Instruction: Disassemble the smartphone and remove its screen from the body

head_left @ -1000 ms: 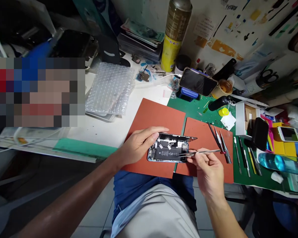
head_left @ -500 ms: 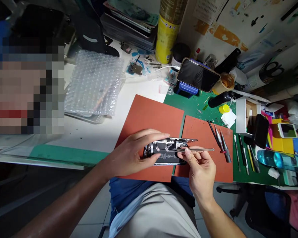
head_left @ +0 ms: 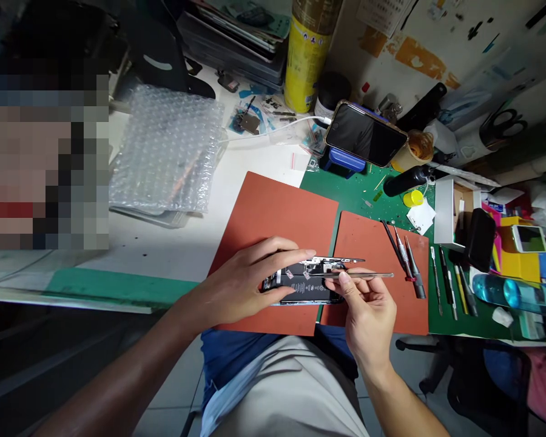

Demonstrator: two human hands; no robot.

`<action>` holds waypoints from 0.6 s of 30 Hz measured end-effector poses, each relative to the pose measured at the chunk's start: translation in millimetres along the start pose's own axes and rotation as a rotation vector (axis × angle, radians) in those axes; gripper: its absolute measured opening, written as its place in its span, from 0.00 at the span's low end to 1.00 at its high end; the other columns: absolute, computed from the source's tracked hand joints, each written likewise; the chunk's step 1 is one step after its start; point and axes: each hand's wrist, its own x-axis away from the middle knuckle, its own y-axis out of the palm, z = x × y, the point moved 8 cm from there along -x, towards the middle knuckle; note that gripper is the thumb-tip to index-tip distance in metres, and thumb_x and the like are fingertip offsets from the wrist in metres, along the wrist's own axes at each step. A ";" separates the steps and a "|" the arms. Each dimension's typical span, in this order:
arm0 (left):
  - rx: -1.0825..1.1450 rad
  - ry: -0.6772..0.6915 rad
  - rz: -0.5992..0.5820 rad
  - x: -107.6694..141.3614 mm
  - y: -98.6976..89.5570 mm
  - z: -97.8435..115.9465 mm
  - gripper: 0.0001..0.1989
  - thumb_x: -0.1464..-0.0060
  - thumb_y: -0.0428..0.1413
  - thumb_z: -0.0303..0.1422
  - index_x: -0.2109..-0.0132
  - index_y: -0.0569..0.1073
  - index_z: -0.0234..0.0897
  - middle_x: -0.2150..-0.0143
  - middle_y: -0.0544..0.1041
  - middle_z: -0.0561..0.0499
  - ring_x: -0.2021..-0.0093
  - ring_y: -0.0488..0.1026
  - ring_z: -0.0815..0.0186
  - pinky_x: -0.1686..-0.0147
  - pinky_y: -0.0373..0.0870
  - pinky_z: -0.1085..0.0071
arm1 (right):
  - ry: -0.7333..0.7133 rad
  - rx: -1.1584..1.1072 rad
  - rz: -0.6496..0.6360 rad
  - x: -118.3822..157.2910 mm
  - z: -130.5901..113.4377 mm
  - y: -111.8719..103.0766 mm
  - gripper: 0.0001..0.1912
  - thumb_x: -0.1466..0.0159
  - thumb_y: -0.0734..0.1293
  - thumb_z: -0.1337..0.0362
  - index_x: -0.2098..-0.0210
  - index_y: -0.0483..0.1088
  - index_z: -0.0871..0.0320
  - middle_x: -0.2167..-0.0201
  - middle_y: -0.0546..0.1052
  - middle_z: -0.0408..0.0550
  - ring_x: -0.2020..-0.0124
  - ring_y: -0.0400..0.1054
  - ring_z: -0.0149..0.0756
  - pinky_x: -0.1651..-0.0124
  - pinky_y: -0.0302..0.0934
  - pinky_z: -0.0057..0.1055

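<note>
An opened phone (head_left: 307, 292) lies over the orange-red mats, with its black battery and inner parts showing. Along its far side the screen panel (head_left: 341, 261) stands tilted up, seen nearly edge-on. My left hand (head_left: 248, 279) grips the phone's left part, fingers on the raised panel and thumb on the near side of the body. Between thumb and fingers of my right hand (head_left: 366, 306) is a thin metal tool (head_left: 373, 275), its left end reaching over the phone's inside. The right fingertips are at the phone's right end. The tool's exact tip is too small to make out.
Several slim tools (head_left: 407, 258) lie on the right mat (head_left: 359, 237). Bubble wrap (head_left: 173, 152) sits at the left, near another person, whose face is blurred out. Behind, a phone on a stand (head_left: 366, 133) has a white cable (head_left: 273, 132). A blue bottle (head_left: 512, 293) lies at the right.
The raised screen panel has tipped slightly down toward the phone body, and my left fingers have moved with it. My right hand and the metal tool have barely moved. The camera view has shifted slightly.
</note>
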 end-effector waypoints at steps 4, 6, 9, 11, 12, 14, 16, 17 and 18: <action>0.010 0.019 0.010 -0.4 0.3 0.7 0.36 0.37 0.60 0.23 0.27 0.64 0.56 0.39 0.76 0.51 0.42 0.78 0.60 0.38 0.76 0.64 | 0.008 0.003 -0.008 0.3 0.3 1.1 0.14 0.35 0.80 0.55 0.59 0.79 0.57 0.63 0.86 0.48 0.60 0.85 0.43 0.50 0.82 0.42; 0.012 0.024 0.012 -0.7 0.4 0.9 0.37 0.37 0.60 0.22 0.27 0.64 0.57 0.39 0.76 0.52 0.42 0.78 0.60 0.39 0.77 0.65 | 0.012 0.006 -0.008 0.2 0.7 1.4 0.14 0.35 0.80 0.55 0.58 0.79 0.57 0.62 0.86 0.48 0.60 0.85 0.43 0.50 0.82 0.43; 0.013 0.032 0.011 -1.0 0.4 1.2 0.39 0.37 0.61 0.21 0.26 0.63 0.57 0.39 0.75 0.52 0.41 0.77 0.62 0.39 0.76 0.67 | 0.018 0.004 -0.009 -0.5 1.7 2.0 0.14 0.35 0.81 0.55 0.59 0.79 0.57 0.63 0.86 0.48 0.60 0.85 0.43 0.50 0.82 0.41; 0.009 0.038 0.008 -1.0 0.6 1.1 0.40 0.37 0.62 0.20 0.26 0.62 0.57 0.39 0.75 0.53 0.41 0.77 0.62 0.39 0.75 0.67 | 0.019 0.001 -0.010 -1.3 2.3 2.3 0.14 0.35 0.81 0.55 0.60 0.79 0.58 0.63 0.86 0.48 0.61 0.85 0.42 0.50 0.82 0.40; 0.008 0.042 0.007 -0.8 0.6 1.0 0.41 0.38 0.63 0.20 0.26 0.61 0.57 0.38 0.75 0.53 0.41 0.77 0.62 0.38 0.75 0.67 | 0.019 0.000 -0.009 -1.7 2.5 2.2 0.14 0.36 0.81 0.55 0.60 0.79 0.58 0.63 0.87 0.48 0.61 0.85 0.42 0.51 0.82 0.40; 0.008 0.047 0.004 -0.5 1.0 0.3 0.42 0.38 0.63 0.20 0.25 0.60 0.58 0.38 0.75 0.53 0.41 0.77 0.62 0.38 0.75 0.67 | 0.020 -0.001 -0.001 -2.5 2.8 1.8 0.15 0.36 0.81 0.55 0.60 0.79 0.58 0.64 0.87 0.48 0.61 0.85 0.42 0.52 0.82 0.40; 0.008 0.044 0.000 -0.4 1.7 -0.8 0.42 0.38 0.63 0.21 0.25 0.59 0.59 0.38 0.75 0.53 0.41 0.77 0.62 0.38 0.75 0.66 | 0.027 0.000 0.006 -3.0 3.3 1.3 0.15 0.37 0.82 0.55 0.60 0.79 0.58 0.64 0.87 0.48 0.62 0.85 0.43 0.52 0.82 0.41; 0.007 0.040 -0.001 -0.3 1.9 -1.4 0.42 0.37 0.63 0.21 0.25 0.60 0.59 0.38 0.75 0.53 0.41 0.77 0.62 0.38 0.75 0.66 | 0.033 -0.001 0.009 -3.3 3.7 1.1 0.16 0.37 0.82 0.55 0.60 0.79 0.58 0.64 0.87 0.49 0.62 0.86 0.43 0.52 0.82 0.41; 0.006 0.036 -0.002 -0.4 2.2 -1.9 0.41 0.37 0.63 0.22 0.26 0.61 0.58 0.38 0.75 0.53 0.40 0.77 0.62 0.37 0.75 0.66 | 0.039 -0.003 0.012 -3.6 4.1 1.1 0.16 0.37 0.82 0.55 0.59 0.79 0.58 0.64 0.87 0.49 0.62 0.86 0.43 0.52 0.83 0.40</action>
